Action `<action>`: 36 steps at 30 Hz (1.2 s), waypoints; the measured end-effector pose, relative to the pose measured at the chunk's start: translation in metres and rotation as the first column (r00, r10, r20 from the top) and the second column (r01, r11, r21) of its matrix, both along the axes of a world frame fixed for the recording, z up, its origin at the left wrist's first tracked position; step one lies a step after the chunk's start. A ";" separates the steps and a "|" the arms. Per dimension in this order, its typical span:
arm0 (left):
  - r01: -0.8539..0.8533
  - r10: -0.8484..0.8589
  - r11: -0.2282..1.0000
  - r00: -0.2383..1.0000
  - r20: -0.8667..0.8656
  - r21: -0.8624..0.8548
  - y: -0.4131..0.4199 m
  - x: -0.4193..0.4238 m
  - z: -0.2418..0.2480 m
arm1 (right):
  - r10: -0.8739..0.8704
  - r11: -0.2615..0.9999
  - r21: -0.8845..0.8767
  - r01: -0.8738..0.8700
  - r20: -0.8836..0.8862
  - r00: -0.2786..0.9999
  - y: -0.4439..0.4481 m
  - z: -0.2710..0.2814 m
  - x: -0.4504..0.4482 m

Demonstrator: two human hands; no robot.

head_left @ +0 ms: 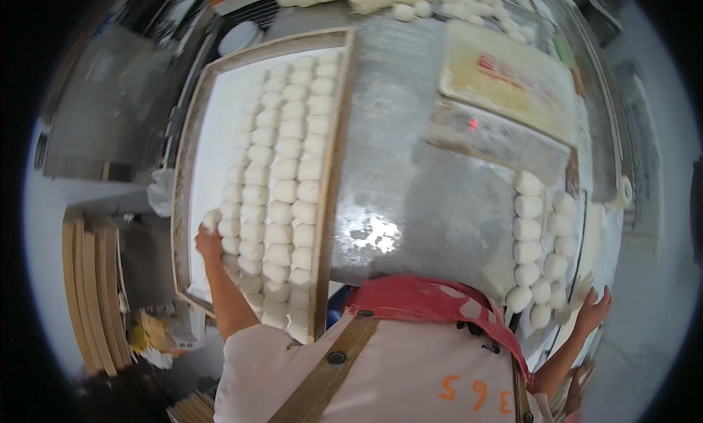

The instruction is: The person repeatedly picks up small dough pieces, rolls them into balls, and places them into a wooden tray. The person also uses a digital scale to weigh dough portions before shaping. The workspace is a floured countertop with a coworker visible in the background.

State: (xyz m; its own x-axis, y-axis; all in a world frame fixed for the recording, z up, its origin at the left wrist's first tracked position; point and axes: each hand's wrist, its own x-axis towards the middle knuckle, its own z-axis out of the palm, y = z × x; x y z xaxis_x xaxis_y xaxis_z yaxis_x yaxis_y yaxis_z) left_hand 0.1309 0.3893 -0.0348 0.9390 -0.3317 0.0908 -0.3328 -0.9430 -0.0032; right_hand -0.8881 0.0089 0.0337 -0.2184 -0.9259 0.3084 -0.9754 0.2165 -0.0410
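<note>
My left hand (208, 241) reaches over a wooden-framed tray (335, 165) on the left, its fingers on a round white dough ball (211, 218) at the outer edge of the rows. Several long rows of dough balls (280, 212) fill the right part of the tray, which has a white lining. My right hand (593, 313) is at the far right, beside the table's edge, with its fingers apart and nothing seen in them. Just left of it, on the metal table (417, 203), more dough balls (527, 229) sit in uneven columns.
A digital scale (500, 132) with a floury flat top stands at the back right. Behind it lie many small dough pieces (467, 8). A white round tub (240, 37) is behind the tray. Wooden boards or trays (90, 291) stand stacked upright at the far left.
</note>
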 end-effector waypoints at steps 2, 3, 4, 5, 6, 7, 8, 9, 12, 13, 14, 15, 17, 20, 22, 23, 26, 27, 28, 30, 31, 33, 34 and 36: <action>-0.016 0.015 1.000 0.999 -0.047 -0.021 -0.009 0.009 -0.011 | -0.142 0.990 0.013 0.142 -0.007 0.990 0.045 -0.004 -0.044; -0.010 -0.006 0.993 0.991 0.134 0.118 0.055 0.061 0.027 | -0.187 0.980 0.086 0.181 0.072 0.980 0.053 -0.050 -0.058; -0.073 0.071 0.987 0.997 0.019 0.143 0.014 0.045 0.001 | -0.325 0.937 0.184 0.297 0.149 0.934 0.078 -0.035 -0.073; -0.109 0.113 0.975 0.994 -0.007 0.193 -0.022 0.027 -0.005 | -0.466 0.872 0.287 0.396 0.242 0.851 0.096 -0.019 -0.076; -0.125 0.122 0.971 0.992 0.027 0.205 -0.034 0.014 0.013 | -0.550 0.823 0.413 0.389 0.409 0.728 0.089 0.006 -0.035; -0.072 0.066 0.983 0.997 0.043 0.166 -0.052 0.008 0.032 | -0.620 0.778 0.523 0.348 0.549 0.561 0.078 0.033 0.001; 0.133 -0.133 0.991 0.987 0.087 0.012 -0.087 0.014 0.039 | -0.563 0.823 0.404 0.399 0.492 0.664 0.088 0.018 -0.015; 0.350 -0.333 0.931 0.931 0.148 -0.101 -0.120 0.024 0.048 | -0.518 0.852 0.334 0.403 0.433 0.738 0.096 0.002 -0.021; 0.632 -0.620 0.645 0.762 0.190 -0.431 -0.241 0.002 0.068 | -0.389 0.915 0.197 0.351 0.202 0.899 0.097 -0.008 -0.015; 0.695 -0.712 0.548 0.679 0.176 -0.465 -0.301 -0.056 0.075 | -0.406 0.904 0.227 0.362 0.194 0.893 0.093 0.002 -0.009; 0.752 -0.810 0.459 0.573 0.125 -0.473 -0.350 -0.112 0.092 | -0.416 0.895 0.263 0.360 0.198 0.888 0.088 0.011 -0.002; 0.831 -0.896 0.317 0.421 0.144 -0.457 -0.394 -0.175 0.107 | -0.425 0.885 0.300 0.357 0.204 0.882 0.085 0.014 0.000; 0.893 -0.982 0.088 0.151 0.109 -0.441 -0.459 -0.292 0.118 | -0.400 0.900 0.270 0.344 0.193 0.896 0.085 0.005 -0.002; 0.836 -0.902 -0.402 -0.431 0.007 -0.373 -0.509 -0.461 0.135 | -0.397 0.903 0.248 0.350 0.174 0.901 0.087 -0.001 -0.002; 0.743 -0.763 -0.596 -0.642 -0.075 -0.306 -0.521 -0.530 0.128 | -0.391 0.906 0.253 0.340 0.186 0.901 0.088 0.002 0.002; 0.715 -0.712 -0.642 -0.690 -0.129 -0.277 -0.526 -0.551 0.120 | -0.392 0.907 0.249 0.340 0.204 0.897 0.090 0.003 0.001; 0.664 -0.609 -0.726 -0.742 -0.281 -0.179 -0.533 -0.581 0.103 | -0.393 0.909 0.245 0.337 0.239 0.888 0.096 0.005 -0.001; 0.674 -0.612 -0.727 -0.722 -0.322 -0.130 -0.534 -0.585 0.103 | -0.400 0.906 0.251 0.341 0.241 0.884 0.098 0.006 -0.001; 0.683 -0.617 -0.726 -0.699 -0.362 -0.080 -0.535 -0.587 0.103 | -0.405 0.903 0.258 0.344 0.243 0.881 0.100 0.005 0.000; 0.677 -0.619 -0.735 -0.695 -0.367 -0.043 -0.540 -0.589 0.102 | -0.344 0.933 0.198 0.299 0.254 0.904 0.101 -0.001 -0.006; 0.675 -0.621 -0.737 -0.692 -0.368 -0.025 -0.543 -0.590 0.103 | -0.311 0.947 0.167 0.275 0.256 0.915 0.099 -0.003 -0.009; 0.663 -0.604 -0.709 -0.747 -0.277 -0.240 -0.555 -0.589 0.124 | -0.274 0.959 0.156 0.237 0.305 0.912 0.089 -0.006 -0.007; 0.639 -0.599 -0.688 -0.767 -0.229 -0.343 -0.564 -0.589 0.141 | -0.278 0.956 0.185 0.227 0.335 0.900 0.080 0.001 0.002; 0.645 -0.811 -0.418 -0.582 -0.058 -0.640 -0.584 -0.577 0.163 | -0.305 0.939 0.278 0.203 0.397 0.866 0.053 0.028 0.027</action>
State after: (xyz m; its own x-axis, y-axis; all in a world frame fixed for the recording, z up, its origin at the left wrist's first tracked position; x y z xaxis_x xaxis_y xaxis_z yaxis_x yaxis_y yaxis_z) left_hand -0.4458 -0.1943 0.1285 -0.7158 -0.6602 0.2276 -0.4163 0.6651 0.6199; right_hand -0.8607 0.0621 0.0618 -0.5184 -0.8520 -0.0739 -0.7817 0.5071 -0.3631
